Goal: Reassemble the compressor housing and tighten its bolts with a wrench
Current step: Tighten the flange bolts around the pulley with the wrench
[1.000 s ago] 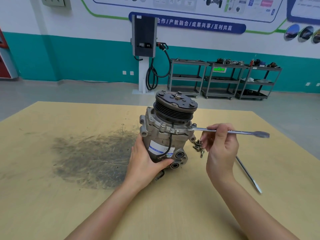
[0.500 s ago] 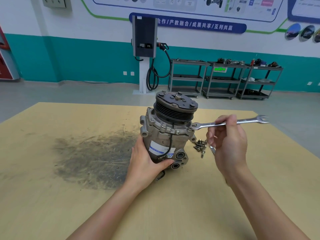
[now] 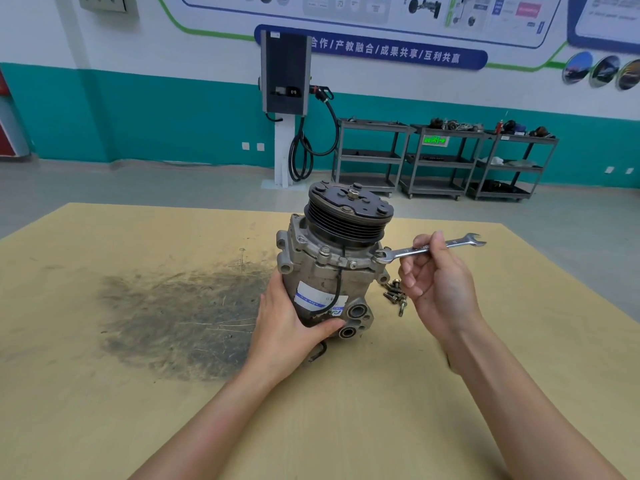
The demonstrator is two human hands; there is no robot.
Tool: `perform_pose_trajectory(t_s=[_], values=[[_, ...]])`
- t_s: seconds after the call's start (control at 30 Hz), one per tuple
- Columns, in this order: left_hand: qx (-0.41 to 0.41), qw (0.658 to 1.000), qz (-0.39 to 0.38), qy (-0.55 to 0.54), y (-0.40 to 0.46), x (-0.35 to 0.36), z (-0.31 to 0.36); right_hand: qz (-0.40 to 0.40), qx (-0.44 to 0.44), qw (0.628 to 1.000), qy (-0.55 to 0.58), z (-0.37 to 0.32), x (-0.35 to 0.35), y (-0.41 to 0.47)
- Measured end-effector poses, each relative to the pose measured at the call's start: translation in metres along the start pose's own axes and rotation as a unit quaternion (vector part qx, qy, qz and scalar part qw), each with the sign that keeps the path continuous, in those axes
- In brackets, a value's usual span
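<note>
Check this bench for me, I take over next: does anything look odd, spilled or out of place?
Yes. A dark, smeared stain spreads over the table left of the compressor, like ground-in grime or oil. Several loose bolts lie in a heap by its right side, not fitted.

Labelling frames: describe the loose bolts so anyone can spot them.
On the tan table stands the compressor. Just right of its base, under the right hand, lies a small heap of loose bolts: dark and short, unlike the long shiny wrench.
</note>
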State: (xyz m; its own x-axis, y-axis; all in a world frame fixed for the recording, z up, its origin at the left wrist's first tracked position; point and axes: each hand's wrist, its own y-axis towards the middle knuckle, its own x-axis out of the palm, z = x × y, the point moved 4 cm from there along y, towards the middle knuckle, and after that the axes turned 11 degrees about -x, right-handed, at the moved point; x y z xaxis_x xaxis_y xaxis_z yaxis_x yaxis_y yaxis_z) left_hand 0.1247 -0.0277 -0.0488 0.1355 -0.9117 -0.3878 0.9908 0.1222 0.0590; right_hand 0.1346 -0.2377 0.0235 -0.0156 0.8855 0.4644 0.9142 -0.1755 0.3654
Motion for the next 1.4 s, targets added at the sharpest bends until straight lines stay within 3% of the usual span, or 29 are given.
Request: perform_pose_trajectory(t_s=[0.33,0.4,0.57,0.7,1.0,1.4], values=[[0.0,1.0,0.005,0.003,-0.001,-0.001,0.0,-0.017,0.072,0.996,0.04,0.012,-0.005,0.005],[0.001,1.0,0.004,0.001,-0.002,-0.002,0.001,-0.009,0.049,0.998,0.044,0.014,-0.004,0.001],[-0.002,1.0,-0.004,-0.015,-0.002,-0.001,0.001,0.051,-0.105,0.993,-0.006,0.017,0.007,-0.016],[-0.004,1.0,-0.002,-0.014,-0.002,-0.001,0.0,0.055,-0.129,0.99,0.0,0.014,0.012,-0.019],[-0.012,1.0,-0.005,-0.013,-0.002,-0.002,0.0,0.067,-0.098,0.992,0.052,0.018,0.011,-0.023],[-0.006,1.0,0.003,0.015,-0.016,0.002,0.006,0.115,0.053,0.975,0.184,0.022,-0.003,0.007]])
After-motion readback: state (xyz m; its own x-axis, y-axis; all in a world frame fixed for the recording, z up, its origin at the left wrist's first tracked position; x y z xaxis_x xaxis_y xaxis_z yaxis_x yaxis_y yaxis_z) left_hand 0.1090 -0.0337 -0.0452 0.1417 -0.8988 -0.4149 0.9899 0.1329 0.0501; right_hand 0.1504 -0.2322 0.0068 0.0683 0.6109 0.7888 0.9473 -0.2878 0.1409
